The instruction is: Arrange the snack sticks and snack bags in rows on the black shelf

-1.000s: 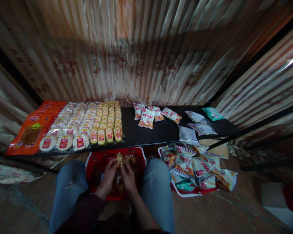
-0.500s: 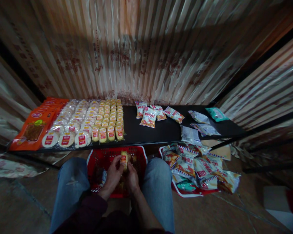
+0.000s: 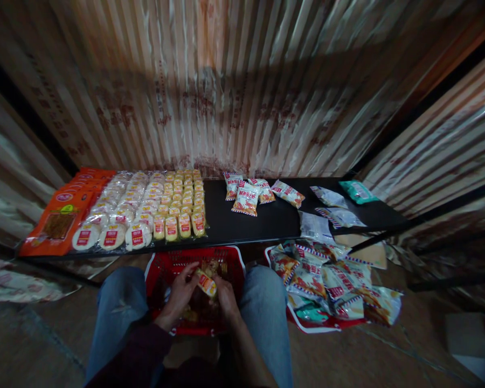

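Between my two hands is a small yellow wrapped snack cake (image 3: 206,283) with a red and white label, tilted down to the right. My left hand (image 3: 181,293) has its fingers closed at the upper left end, and my right hand (image 3: 226,298) grips the right end. Both hands are over a red plastic basket (image 3: 156,264) between my knees, with more yellow wrapped pieces inside, partly hidden by my hands. On the shelf above, similar yellow snack cakes (image 3: 178,207) stand in tight rows beside round white wrapped crackers (image 3: 112,236).
Orange pouches (image 3: 50,226) overlap at the left end of the black shelf (image 3: 262,229). Printed snack bags (image 3: 246,198) and a green bag (image 3: 358,191) lie farther right. A second red basket (image 3: 327,323), heaped with bags, sits beside my right knee. Corrugated sheeting rises behind.
The snack cake has turned from upright to tilted and come lower, with both hands still on it. My view has shifted slightly; the shelf goods are unchanged.
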`<state>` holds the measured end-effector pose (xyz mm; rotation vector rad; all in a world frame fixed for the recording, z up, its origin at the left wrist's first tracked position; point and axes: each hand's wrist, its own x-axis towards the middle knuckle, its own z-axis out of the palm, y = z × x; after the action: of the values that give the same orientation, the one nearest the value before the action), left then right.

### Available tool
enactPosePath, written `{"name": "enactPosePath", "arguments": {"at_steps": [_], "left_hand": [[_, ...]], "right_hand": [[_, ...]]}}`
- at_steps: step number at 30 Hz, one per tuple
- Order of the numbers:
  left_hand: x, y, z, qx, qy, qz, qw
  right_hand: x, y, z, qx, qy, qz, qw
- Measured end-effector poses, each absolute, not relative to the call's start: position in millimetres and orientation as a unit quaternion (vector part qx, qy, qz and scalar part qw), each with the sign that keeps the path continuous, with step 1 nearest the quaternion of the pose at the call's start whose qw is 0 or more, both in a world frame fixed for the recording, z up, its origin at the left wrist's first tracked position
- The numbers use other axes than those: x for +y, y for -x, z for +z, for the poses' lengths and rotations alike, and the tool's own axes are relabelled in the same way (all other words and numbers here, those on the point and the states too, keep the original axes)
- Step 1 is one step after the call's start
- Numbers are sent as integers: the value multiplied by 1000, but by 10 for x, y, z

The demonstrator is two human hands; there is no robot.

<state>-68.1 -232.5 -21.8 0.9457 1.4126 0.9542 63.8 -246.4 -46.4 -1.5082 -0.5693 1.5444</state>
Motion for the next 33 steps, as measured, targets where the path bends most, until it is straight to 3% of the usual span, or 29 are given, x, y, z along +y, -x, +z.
{"name": "enactPosePath", "arguments": {"at_steps": [12, 33], "left_hand": [[-2507, 626, -208, 596, -221, 424, 645], [-2524, 300, -33, 586, -314, 430, 611]], "right_hand": [[-2476, -589, -433, -183, 493, 601, 602], [-2582, -653, -411, -269, 561, 449, 641]]}}
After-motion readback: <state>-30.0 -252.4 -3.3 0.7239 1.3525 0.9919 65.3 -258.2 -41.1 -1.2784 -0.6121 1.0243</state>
